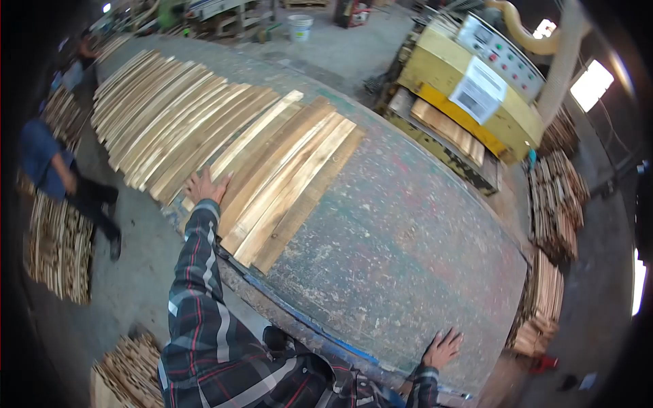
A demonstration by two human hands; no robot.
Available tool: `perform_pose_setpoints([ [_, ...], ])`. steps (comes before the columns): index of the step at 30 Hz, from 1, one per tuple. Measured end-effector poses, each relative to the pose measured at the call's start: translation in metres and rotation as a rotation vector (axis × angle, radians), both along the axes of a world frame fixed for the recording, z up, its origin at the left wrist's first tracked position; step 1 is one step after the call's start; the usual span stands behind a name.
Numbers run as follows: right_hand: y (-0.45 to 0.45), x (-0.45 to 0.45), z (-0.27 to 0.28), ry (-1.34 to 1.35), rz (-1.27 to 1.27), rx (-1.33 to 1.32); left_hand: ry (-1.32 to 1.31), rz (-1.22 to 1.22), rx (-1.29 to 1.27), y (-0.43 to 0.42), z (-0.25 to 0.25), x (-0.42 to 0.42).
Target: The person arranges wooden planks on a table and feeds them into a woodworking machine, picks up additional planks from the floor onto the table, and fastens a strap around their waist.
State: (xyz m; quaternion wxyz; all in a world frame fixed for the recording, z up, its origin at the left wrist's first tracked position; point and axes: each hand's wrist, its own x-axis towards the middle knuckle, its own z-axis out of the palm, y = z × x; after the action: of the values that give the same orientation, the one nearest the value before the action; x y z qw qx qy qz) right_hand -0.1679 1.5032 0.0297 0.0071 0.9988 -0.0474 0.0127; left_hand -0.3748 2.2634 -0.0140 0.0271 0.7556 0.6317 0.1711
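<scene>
A long row of thin wooden slats (299, 180) lies side by side on a worn, paint-specked table (401, 238). My left hand (205, 187) rests with spread fingers on the near ends of slats around the middle of the row. Toward the table's near right corner, my right hand (442, 349) lies flat on the tabletop, fingers stretched out and holding nothing. Both arms wear plaid sleeves. Some slats in the row sit slightly uneven, and one pale slat (262, 129) juts out past its neighbours at the far end.
A yellow machine (469, 81) with a button panel stands beyond the table, boards in its opening. Stacked slats (554, 204) rise on the right; another stack (61, 248) stands left near a person in blue (44, 160). A white bucket (300, 28) is on the floor behind.
</scene>
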Motion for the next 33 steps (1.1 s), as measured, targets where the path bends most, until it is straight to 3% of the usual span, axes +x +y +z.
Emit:
perform_pose_setpoints([
  [6, -0.006, -0.003, -0.004, -0.022, 0.028, 0.058, -0.038, -0.117, -0.021, -0.089, 0.017, 0.048],
  [11, 0.000, -0.007, -0.005, -0.022, 0.093, 0.109, -0.041, -0.227, 0.041, -0.225, 0.030, 0.097],
  [13, 0.025, -0.022, -0.010, -0.033, 0.294, 0.226, -0.043, -0.235, 0.001, -0.277, 0.035, 0.114],
  [15, 0.072, -0.052, 0.019, 0.037, 0.424, 0.510, -0.036, -0.283, -0.001, -0.319, 0.038, 0.121],
  [18, 0.104, -0.079, 0.011, 0.088, 0.527, 0.645, -0.069, -0.449, 0.027, -0.363, 0.034, 0.106],
  [23, 0.106, -0.095, 0.016, 0.087, 0.478, 0.423, -0.098, -0.707, 0.115, -0.370, 0.024, 0.055],
  [27, 0.117, -0.108, 0.022, 0.046, 0.509, 0.362, -0.147, -0.996, -0.045, -0.345, 0.024, 0.024],
  [30, 0.120, -0.112, 0.029, 0.051, 0.498, 0.380, 0.006, -1.277, -0.075, -0.355, 0.053, -0.006],
  [33, 0.117, -0.111, 0.033, 0.070, 0.507, 0.415, 0.224, -1.384, -0.067, -0.347, 0.043, -0.022],
])
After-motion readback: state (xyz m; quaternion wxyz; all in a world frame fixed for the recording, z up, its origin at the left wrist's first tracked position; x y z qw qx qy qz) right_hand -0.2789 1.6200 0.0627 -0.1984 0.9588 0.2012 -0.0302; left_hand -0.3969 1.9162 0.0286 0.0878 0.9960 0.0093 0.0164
